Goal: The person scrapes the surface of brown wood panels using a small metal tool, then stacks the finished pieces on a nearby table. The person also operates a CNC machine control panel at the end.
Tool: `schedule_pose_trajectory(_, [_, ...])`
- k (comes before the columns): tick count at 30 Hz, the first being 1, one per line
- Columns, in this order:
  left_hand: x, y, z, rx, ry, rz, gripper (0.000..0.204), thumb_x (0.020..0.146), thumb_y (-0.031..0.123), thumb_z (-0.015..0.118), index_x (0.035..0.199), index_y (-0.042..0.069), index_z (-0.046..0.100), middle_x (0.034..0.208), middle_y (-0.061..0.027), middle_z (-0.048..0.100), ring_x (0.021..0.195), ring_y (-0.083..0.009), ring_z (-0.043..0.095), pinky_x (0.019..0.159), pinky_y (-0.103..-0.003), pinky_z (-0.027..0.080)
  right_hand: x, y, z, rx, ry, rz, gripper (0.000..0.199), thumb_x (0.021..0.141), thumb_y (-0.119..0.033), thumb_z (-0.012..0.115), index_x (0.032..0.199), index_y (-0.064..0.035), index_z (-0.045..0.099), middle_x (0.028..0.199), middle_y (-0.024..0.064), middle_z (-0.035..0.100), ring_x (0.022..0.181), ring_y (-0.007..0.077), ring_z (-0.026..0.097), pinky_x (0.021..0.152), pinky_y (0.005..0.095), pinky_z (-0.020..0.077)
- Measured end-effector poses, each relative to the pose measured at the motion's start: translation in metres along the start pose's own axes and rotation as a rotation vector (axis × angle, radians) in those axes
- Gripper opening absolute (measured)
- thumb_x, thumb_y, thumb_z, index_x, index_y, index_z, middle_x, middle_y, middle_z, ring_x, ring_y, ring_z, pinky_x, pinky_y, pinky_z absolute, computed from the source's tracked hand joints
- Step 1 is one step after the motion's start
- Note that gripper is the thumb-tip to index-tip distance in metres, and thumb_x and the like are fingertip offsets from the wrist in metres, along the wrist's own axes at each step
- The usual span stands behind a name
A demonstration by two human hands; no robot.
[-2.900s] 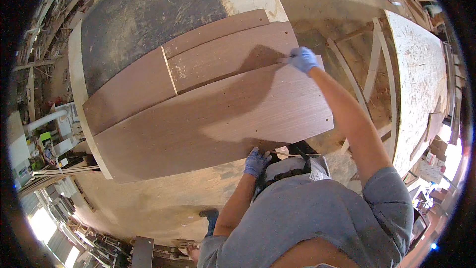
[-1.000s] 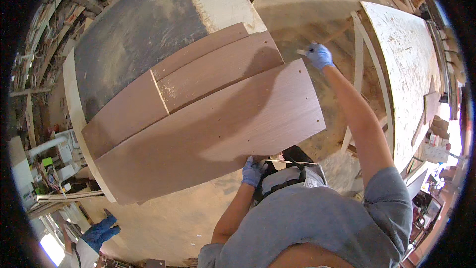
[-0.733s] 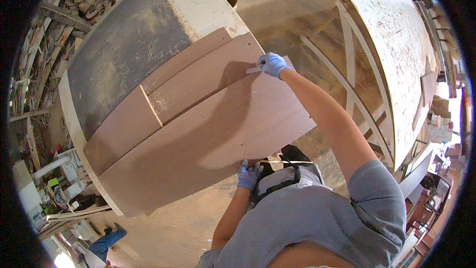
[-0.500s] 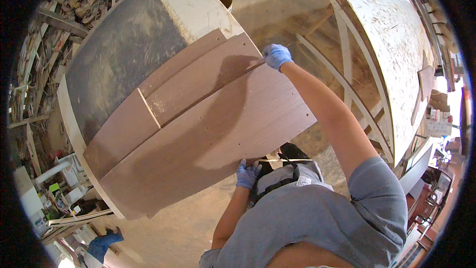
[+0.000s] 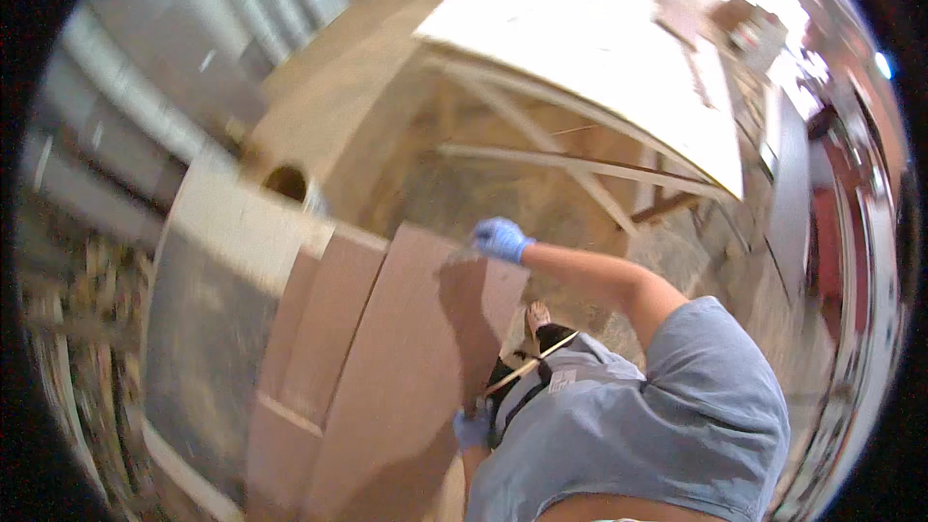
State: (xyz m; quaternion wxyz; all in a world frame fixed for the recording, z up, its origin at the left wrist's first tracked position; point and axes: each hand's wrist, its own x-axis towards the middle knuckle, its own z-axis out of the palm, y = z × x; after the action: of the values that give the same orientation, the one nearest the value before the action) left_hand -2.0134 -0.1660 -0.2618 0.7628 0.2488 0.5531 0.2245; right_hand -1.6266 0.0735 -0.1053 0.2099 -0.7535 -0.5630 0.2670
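Overlapping reddish-brown wooden boards (image 5: pixel 387 367) lie over a dark grey panel (image 5: pixel 198 353) at the left. At the far right corner of the nearest board is my right hand (image 5: pixel 501 240), in a blue glove. Its fingers are curled closed, and what they hold is hidden. My left hand (image 5: pixel 471 428), also blue-gloved, is low beside the board's near edge, by my waist. Blur and shadow hide its fingers. A thin pale wooden strip (image 5: pixel 534 363) slants across my front from near that hand; whether the hand holds it is unclear.
A large white-topped panel on a wooden frame (image 5: pixel 590 48) stands beyond, its braces (image 5: pixel 551 162) near the floor. A round bucket (image 5: pixel 287 184) sits behind the boards. Scrap wood (image 5: pixel 92 329) is piled at left, and grey sheets (image 5: pixel 174 58) stand at upper left.
The view has swung, so the boards appear lower and more upright and the white-topped panel nearer the middle. My right hand stays closed near the board's corner; my left stays by its near edge.
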Motion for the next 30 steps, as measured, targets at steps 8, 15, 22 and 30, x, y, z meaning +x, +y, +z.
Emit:
schedule_pose_trajectory(8, [0.01, 0.023, 0.013, -0.346, 0.188, -0.311, 0.042, 0.082, 0.034, 0.06, 0.107, 0.001, 0.054, 0.102, -0.0126, 0.056, 0.092, -0.0264, 0.054, 0.079, -0.036, 0.044, -0.161, 0.099, -0.053, 0.413, 0.073, 0.4, 0.024, 0.076, -0.025, 0.06, 0.091, -0.0072, 0.067, 0.08, 0.0088, 0.066, 0.072, 0.0184, 0.06, 0.068, 0.0331, 0.0477])
schedule_pose_trajectory(15, [0.038, 0.023, 0.084, -0.239, 0.29, -0.226, 0.043, 0.083, 0.037, 0.058, 0.108, 0.002, 0.053, 0.097, -0.011, 0.053, 0.087, -0.0247, 0.052, 0.077, -0.035, 0.045, -0.296, 0.192, -0.107, 0.945, 0.322, 0.678, 0.024, 0.077, -0.019, 0.067, 0.095, -0.0034, 0.067, 0.08, 0.0029, 0.063, 0.07, 0.0116, 0.056, 0.064, 0.0266, 0.0464])
schedule_pose_trajectory(22, [0.047, 0.0, 0.166, -0.131, 0.46, -0.131, 0.044, 0.083, 0.039, 0.056, 0.109, 0.003, 0.052, 0.091, -0.0094, 0.049, 0.081, -0.023, 0.051, 0.074, -0.033, 0.046, -0.462, 0.309, -0.153, 1.115, 0.573, 0.814, 0.024, 0.078, -0.017, 0.067, 0.099, -0.0033, 0.066, 0.081, 0.0022, 0.062, 0.069, 0.0107, 0.056, 0.062, 0.0247, 0.0464])
schedule_pose_trajectory(30, [0.027, 0.045, 0.199, -0.186, 0.736, 0.164, 0.046, 0.083, 0.042, 0.055, 0.109, 0.004, 0.051, 0.084, -0.0077, 0.045, 0.075, -0.0211, 0.048, 0.071, -0.032, 0.046, -0.513, 0.407, -0.203, 1.19, 0.718, 0.891, 0.023, 0.08, -0.016, 0.066, 0.1, -0.0044, 0.065, 0.079, 0.0006, 0.061, 0.065, 0.0094, 0.053, 0.057, 0.0238, 0.0445])
